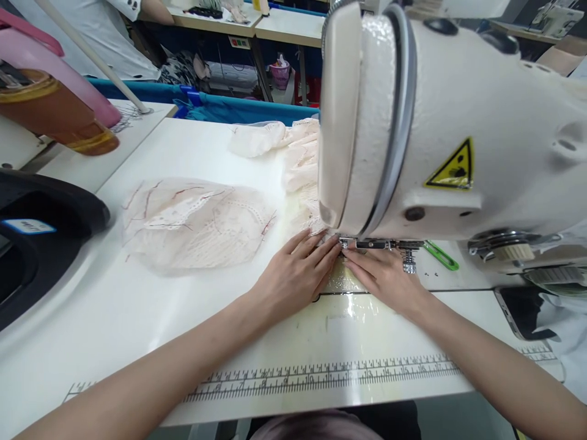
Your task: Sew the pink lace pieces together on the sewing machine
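My left hand [296, 272] lies flat beside the presser foot [345, 243] of a white sewing machine [449, 122], its fingers stretched over the edge of a sheer, pale cream fabric [302, 159]. The bunched fabric runs back behind the machine head, which hides part of it. On the other side of the foot, my right hand [389, 278] rests with extended fingers on the machine bed, partly covered by the machine's parts. Both sets of fingertips nearly meet at the foot. To the left is a separate sheer piece [197, 226] with dark red threads on it.
A black curved object [41, 238] stands at left, near a brown cup [55, 113] and pink bottle [68, 73]. Green thread snips [441, 255] and a phone [523, 311] lie at right. A printed ruler [321, 380] follows the front edge. Another person [92, 36] sits beyond.
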The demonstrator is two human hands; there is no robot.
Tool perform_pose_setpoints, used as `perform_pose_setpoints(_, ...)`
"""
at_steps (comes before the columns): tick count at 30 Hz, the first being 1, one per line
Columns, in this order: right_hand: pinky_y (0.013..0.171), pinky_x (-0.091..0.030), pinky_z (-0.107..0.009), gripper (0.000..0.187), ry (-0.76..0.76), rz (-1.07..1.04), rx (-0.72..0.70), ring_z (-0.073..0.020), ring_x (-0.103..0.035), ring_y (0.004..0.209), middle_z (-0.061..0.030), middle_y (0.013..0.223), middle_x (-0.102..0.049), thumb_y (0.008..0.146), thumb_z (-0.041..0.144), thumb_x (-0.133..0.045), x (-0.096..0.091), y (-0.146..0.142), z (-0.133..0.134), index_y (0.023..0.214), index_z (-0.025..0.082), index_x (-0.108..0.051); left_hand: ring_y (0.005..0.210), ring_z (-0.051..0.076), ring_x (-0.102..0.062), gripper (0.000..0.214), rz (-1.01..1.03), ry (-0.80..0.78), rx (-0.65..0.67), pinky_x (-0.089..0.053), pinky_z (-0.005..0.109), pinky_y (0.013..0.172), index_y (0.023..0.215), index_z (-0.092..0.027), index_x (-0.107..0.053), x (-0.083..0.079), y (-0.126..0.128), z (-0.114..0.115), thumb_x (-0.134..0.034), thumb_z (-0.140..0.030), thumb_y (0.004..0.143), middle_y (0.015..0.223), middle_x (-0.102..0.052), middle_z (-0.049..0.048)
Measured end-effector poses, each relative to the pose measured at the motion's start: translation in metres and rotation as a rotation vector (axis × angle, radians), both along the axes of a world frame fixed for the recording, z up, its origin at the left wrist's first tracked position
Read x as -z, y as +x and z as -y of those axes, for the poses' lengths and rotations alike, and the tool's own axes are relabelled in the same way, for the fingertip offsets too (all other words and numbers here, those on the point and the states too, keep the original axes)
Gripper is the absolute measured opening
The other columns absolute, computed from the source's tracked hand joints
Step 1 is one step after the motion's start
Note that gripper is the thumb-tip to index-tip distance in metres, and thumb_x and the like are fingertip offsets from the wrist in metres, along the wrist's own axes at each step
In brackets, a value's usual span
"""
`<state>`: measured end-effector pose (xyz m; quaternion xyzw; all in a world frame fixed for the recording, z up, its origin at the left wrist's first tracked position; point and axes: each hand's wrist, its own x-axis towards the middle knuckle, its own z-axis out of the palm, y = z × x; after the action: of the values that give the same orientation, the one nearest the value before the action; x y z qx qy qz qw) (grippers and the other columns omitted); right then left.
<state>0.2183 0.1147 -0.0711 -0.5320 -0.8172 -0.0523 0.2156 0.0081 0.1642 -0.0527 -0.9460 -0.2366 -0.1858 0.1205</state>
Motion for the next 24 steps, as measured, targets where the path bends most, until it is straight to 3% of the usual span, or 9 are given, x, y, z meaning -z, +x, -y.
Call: perform_pose_setpoints(24, 0.076, -0.044, -0.034, 0.03, 0.068, 0.151, 0.035, -0.0176, -0.065, 0.079, -0.0047, 0.095, -0.072, 0.097, 0.035, -0.045, -0.0025, -0.0021, -0.0015, 0.117, 0.022, -0.062, 0.118, 0.029, -0.056, 0.038, -0.031, -0.126, -0.067, -0.037, 0.051, 0.107, 0.126, -0.011, -0.056, -0.0053, 0.0025, -0.0007, -0.04, -0.026, 0.094, 0.13, -0.058, 0.0125)
